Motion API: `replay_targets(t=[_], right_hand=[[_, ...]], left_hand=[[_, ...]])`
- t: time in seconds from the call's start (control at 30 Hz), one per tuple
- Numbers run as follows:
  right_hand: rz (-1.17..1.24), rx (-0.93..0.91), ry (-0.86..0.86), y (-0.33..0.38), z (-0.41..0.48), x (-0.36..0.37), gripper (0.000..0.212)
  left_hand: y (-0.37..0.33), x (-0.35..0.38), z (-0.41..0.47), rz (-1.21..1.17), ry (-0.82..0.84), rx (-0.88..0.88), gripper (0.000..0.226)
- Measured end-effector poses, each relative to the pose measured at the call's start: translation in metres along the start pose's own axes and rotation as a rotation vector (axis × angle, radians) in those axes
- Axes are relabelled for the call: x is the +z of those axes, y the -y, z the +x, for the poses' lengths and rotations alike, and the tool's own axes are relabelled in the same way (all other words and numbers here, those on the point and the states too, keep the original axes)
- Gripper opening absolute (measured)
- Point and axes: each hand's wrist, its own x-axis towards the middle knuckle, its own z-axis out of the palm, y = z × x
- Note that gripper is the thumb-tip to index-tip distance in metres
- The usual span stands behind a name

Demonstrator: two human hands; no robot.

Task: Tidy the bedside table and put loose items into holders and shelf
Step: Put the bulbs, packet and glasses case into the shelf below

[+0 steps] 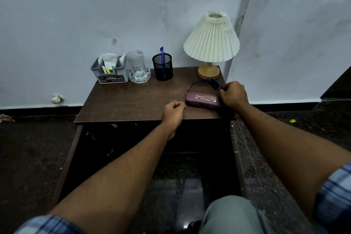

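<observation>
- We see the right hand (234, 94) at the right edge of the bedside table (133, 100), fingers curled, pinching one end of the blue spectacles (209, 82).
- The purple spectacle case (204, 99) lies closed near the front right corner, just in front of the spectacles.
- The left hand (173, 113) rests at the front edge beside the case, fingers curled in, nothing in them.
- Along the back edge we see a grey organiser (109, 74), a glass (136, 64), a mesh holder (163, 68) and a lamp (211, 40).
</observation>
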Motion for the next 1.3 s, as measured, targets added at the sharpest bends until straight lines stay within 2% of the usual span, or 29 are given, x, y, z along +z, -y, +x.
replay_targets(t=[0.13, 0.37, 0.53, 0.63, 0.83, 1.0, 1.17, 1.3], right_hand=[[0.063, -0.006, -0.055, 0.007, -0.002, -0.007, 0.022], [0.252, -0.107, -0.104, 0.04, -0.027, -0.021, 0.019], [0.518, -0.105, 0.086, 0.08, -0.056, -0.013, 0.008], [0.693, -0.073, 0.235, 0.107, -0.077, -0.004, 0.01], [0.72, -0.145, 0.285, 0.14, -0.101, 0.005, 0.021], [0.779, -0.13, 0.313, 0.15, -0.113, 0.01, 0.035], [0.792, -0.112, 0.296, 0.158, -0.125, 0.016, 0.027], [0.78, -0.064, 0.251, 0.163, -0.129, 0.02, 0.028]], left_hand=[[-0.004, -0.01, -0.002, -0.042, 0.016, -0.004, 0.015], [-0.018, -0.062, -0.012, 0.001, -0.057, 0.009, 0.018], [-0.049, -0.115, -0.025, 0.02, -0.149, 0.3, 0.027], [-0.066, -0.138, -0.031, 0.052, -0.173, 0.42, 0.035], [-0.08, -0.156, -0.04, 0.304, -0.236, 0.623, 0.025], [-0.08, -0.15, -0.045, 0.418, -0.255, 0.662, 0.024], [-0.072, -0.133, -0.048, 0.598, -0.13, 0.758, 0.028], [-0.059, -0.124, -0.052, 0.647, -0.155, 0.772, 0.034]])
